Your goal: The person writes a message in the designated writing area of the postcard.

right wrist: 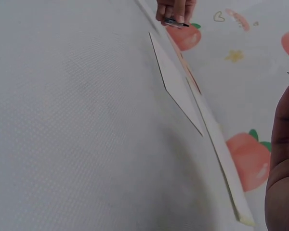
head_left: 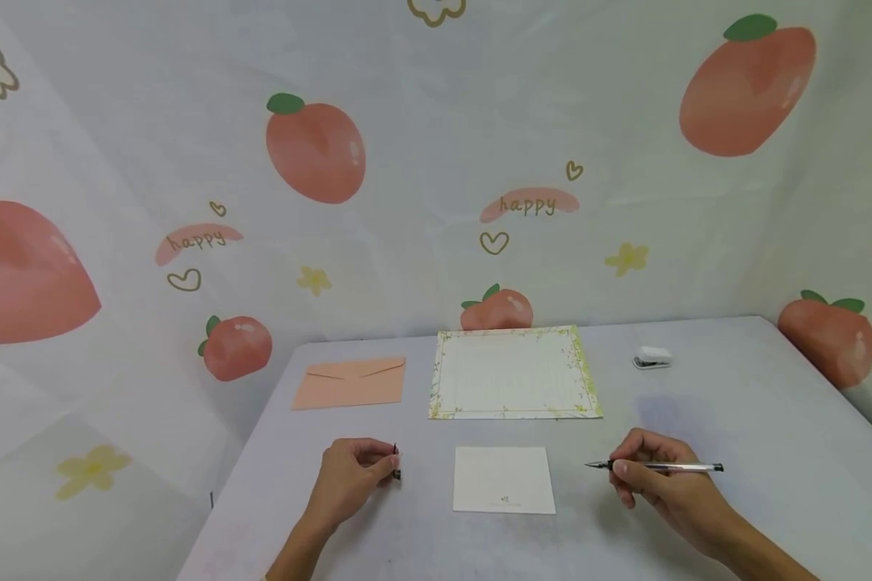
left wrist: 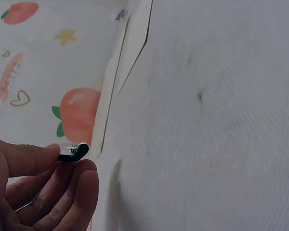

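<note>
Between thumb and fingers, my left hand (head_left: 345,478) pinches a pen cap (head_left: 397,468) just above the table. Up close in the left wrist view, the cap (left wrist: 73,152) is clear with a black clip. My right hand (head_left: 672,484) holds an uncapped gel pen (head_left: 686,467), clear-barrelled, its tip pointing left. A small white card (head_left: 504,480) with a tiny printed mark lies flat between the two hands. In the right wrist view only the edge of that hand (right wrist: 283,154) shows, and most of the pen is hidden.
Behind the card lies a sheet of letter paper (head_left: 512,375) with a floral border. A pink envelope (head_left: 352,382) is at the back left, a small white stapler (head_left: 652,357) at the back right. A peach-printed cloth (head_left: 407,161) hangs behind the table (head_left: 756,420).
</note>
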`<move>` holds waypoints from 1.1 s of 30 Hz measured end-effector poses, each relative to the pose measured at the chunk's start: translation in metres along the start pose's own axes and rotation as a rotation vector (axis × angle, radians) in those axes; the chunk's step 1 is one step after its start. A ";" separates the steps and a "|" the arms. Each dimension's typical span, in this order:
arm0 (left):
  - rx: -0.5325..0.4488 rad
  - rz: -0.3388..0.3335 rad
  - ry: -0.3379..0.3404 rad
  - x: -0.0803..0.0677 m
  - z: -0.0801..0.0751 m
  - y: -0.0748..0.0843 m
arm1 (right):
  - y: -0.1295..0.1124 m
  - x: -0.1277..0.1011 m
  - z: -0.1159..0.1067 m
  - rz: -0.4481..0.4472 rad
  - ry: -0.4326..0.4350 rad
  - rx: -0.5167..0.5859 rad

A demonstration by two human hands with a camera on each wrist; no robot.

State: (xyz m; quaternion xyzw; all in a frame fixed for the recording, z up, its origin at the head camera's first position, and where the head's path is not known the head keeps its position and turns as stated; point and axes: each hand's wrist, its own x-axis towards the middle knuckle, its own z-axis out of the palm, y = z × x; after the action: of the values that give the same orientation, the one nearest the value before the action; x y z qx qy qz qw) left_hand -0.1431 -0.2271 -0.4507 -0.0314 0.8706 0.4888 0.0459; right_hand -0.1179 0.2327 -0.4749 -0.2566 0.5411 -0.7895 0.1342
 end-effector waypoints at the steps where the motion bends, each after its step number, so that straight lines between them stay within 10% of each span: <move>1: 0.013 -0.004 0.004 0.001 0.000 -0.001 | 0.001 0.000 0.000 0.001 0.001 0.001; 25: 0.232 0.038 0.005 0.008 0.009 0.000 | 0.008 -0.004 -0.001 0.027 0.004 0.069; 33: 0.433 0.070 0.110 0.007 0.013 0.006 | 0.007 -0.004 -0.001 0.035 0.021 0.058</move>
State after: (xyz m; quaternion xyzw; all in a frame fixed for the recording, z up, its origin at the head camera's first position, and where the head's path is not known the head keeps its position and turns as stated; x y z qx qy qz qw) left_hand -0.1500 -0.2127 -0.4530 -0.0173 0.9570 0.2894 -0.0131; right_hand -0.1155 0.2333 -0.4823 -0.2350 0.5237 -0.8050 0.1497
